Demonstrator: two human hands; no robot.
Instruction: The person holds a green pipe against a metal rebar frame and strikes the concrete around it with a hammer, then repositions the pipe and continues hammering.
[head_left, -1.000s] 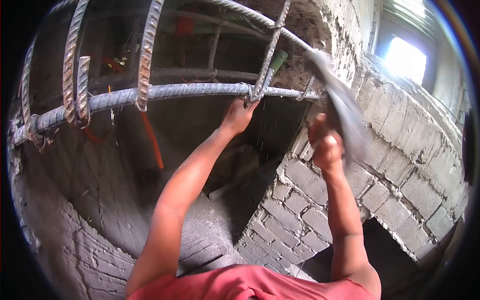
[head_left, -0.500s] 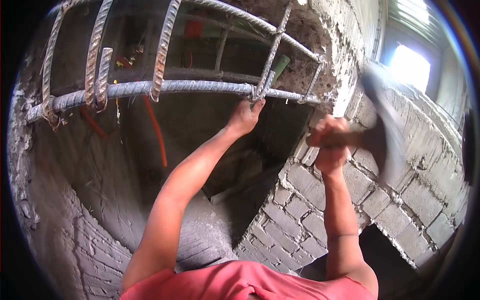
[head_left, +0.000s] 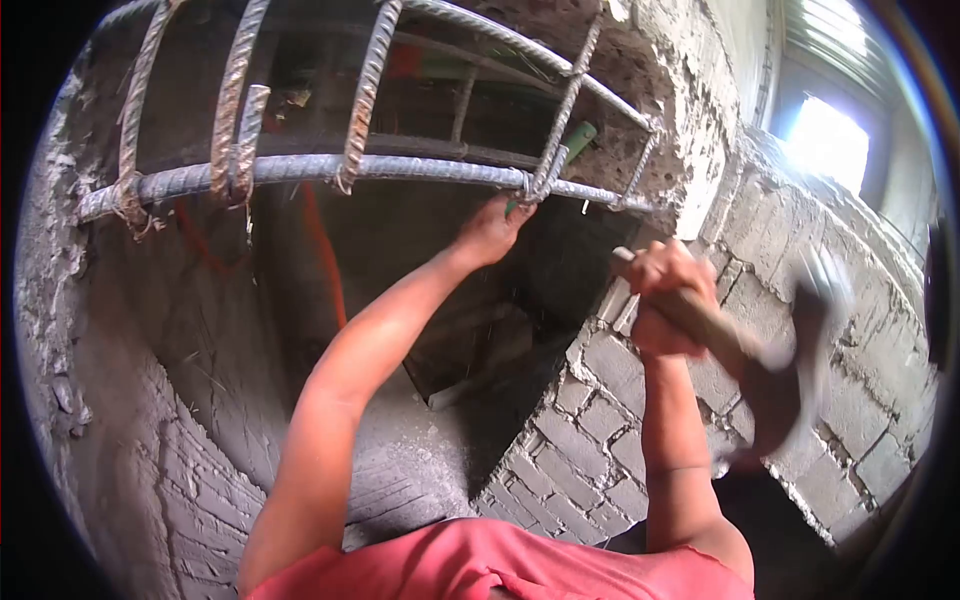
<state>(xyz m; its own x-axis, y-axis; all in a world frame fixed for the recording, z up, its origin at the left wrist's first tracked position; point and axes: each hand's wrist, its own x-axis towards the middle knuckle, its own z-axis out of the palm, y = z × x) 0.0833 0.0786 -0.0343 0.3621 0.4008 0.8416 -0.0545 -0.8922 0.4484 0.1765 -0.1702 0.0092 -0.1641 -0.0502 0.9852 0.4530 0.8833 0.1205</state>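
Gripping a hammer (head_left: 722, 332) below the right end of the lower rebar (head_left: 430, 169)

The right hand (head_left: 676, 283) is closed firmly around the hammer's handle, its fist below the right end of the lower rebar and well apart from it. The butt of the handle pokes out on the side nearest the bar; the head, smeared by motion blur, lies farther down and to the right, so its exact shape cannot be told.

The left hand (head_left: 488, 232) reaches up to the underside of the lower rebar, right of the bar's middle, at the foot of a ribbed stirrup (head_left: 572, 95). Its fingertips are partly hidden there, and I cannot tell whether they close on anything; a small green patch shows beside them.

Above the lower rebar runs an upper rebar (head_left: 520, 43), with several stirrups crossing between the two. A green pipe (head_left: 580, 139) slants just above the lower rebar, near that same stirrup. An orange tube (head_left: 322, 255) hangs below the bar's left half. Rough concrete (head_left: 690, 120) meets the lower rebar at its right end, and below and to the right of that end spreads a block wall (head_left: 860, 370) with uneven mortar joints.
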